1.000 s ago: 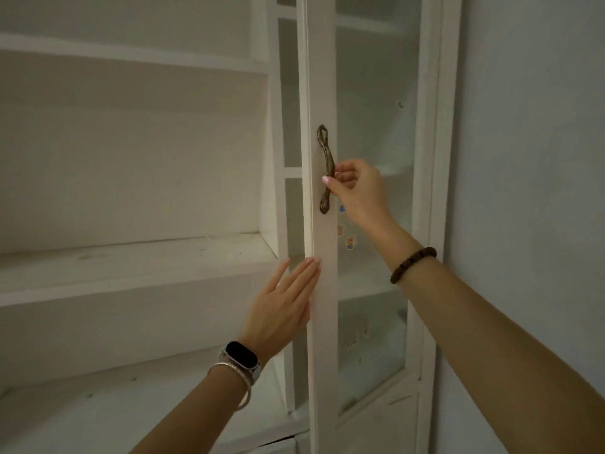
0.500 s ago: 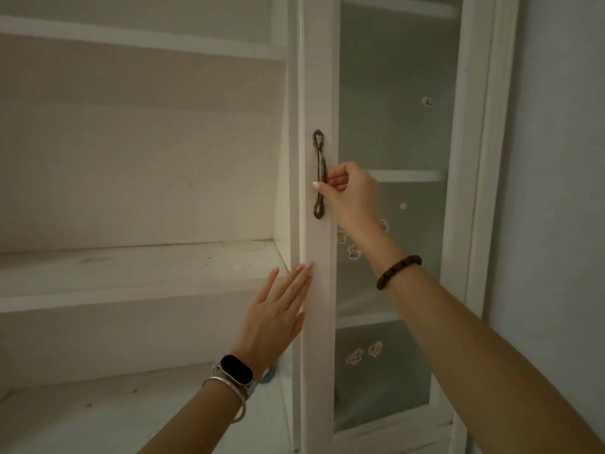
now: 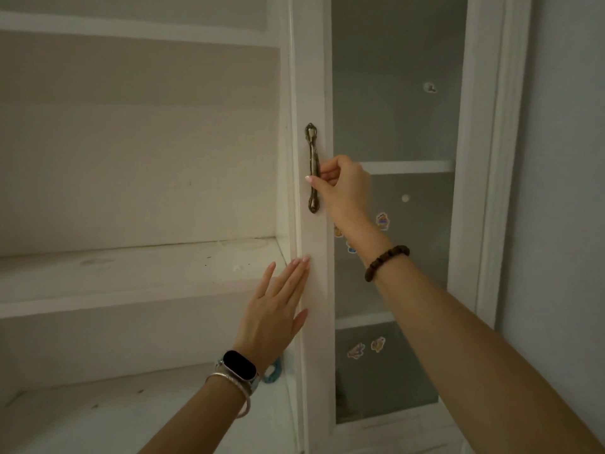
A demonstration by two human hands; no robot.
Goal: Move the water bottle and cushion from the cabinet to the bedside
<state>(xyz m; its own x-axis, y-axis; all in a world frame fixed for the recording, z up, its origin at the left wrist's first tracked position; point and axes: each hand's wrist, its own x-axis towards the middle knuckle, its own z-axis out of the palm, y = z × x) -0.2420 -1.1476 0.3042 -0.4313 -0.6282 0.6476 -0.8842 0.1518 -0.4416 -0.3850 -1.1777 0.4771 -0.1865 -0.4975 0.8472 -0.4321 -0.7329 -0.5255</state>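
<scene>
At cabinet door [image 3: 314,290]: right hand [image 3: 343,188] fingers pinch handle [image 3: 313,168], left hand [image 3: 275,309] flat, released, on door edge. Door step; no bottle or cushion visible.

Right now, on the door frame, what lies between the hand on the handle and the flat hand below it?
In the head view, only bare white door frame separates the right hand, closed on the brass handle, from the left hand.

cabinet [image 3: 137,273] | white, L side open | bottle/cushion prob. out of view
</scene>
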